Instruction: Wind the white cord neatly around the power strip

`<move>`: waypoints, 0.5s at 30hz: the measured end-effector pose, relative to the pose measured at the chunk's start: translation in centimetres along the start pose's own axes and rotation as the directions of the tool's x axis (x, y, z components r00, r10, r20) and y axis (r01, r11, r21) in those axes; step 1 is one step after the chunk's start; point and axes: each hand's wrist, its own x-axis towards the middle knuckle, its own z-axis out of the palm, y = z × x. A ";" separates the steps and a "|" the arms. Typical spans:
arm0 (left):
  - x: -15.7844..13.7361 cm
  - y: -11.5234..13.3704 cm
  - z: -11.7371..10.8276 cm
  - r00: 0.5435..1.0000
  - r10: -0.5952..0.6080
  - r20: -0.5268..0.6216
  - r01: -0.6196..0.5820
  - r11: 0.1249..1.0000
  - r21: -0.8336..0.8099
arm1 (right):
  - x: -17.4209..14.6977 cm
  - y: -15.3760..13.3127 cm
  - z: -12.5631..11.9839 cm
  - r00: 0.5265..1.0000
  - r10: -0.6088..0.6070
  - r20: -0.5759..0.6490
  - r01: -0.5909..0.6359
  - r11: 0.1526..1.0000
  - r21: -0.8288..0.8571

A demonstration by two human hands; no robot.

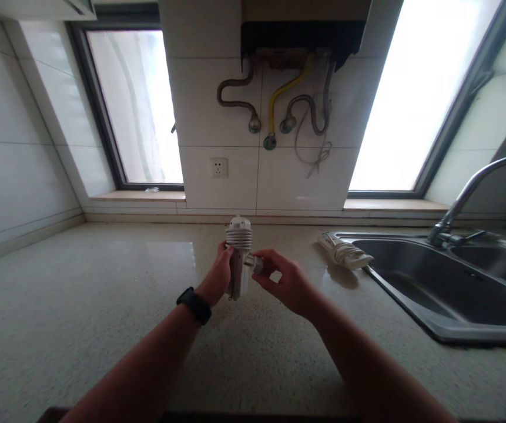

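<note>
A white power strip (238,276) with its cord coiled around its upper end is held above the counter in front of me. My left hand (218,275) grips it from the left side, with the thumb near the coiled cord (239,237). Between the thumb and fingers of my right hand (285,279) is the white plug (257,264) of the cord, close beside the strip, its prongs facing left. A second white power strip (345,254), also wrapped in its cord, rests by the sink's left edge, away from both hands.
The speckled counter (103,329) runs along a tiled wall with a wall socket (218,167). To the right are a steel sink (415,294) and a faucet (464,194). Pipes and a yellow gas hose (274,103) hang under a wall-mounted unit (303,38), between two windows.
</note>
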 end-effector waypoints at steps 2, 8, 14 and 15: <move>-0.2 0.4 0.3 1.000 0.003 0.018 -0.003 1.000 -0.012 | 0.1 -0.1 -0.4 1.000 -0.001 -0.031 -0.001 0.998 -0.070; -1.0 1.3 0.9 0.996 0.044 0.073 -0.044 0.999 -0.008 | 0.3 0.7 -1.1 0.994 -0.052 -0.096 0.025 0.964 -0.266; -1.4 1.5 1.3 0.999 0.014 0.038 -0.014 1.000 0.019 | 0.1 1.3 -0.6 0.995 -0.032 -0.093 -0.001 0.944 -0.331; -1.5 1.6 1.4 1.000 0.009 0.030 -0.010 0.999 0.040 | 0.1 1.4 -0.5 0.995 -0.021 -0.094 -0.011 0.944 -0.330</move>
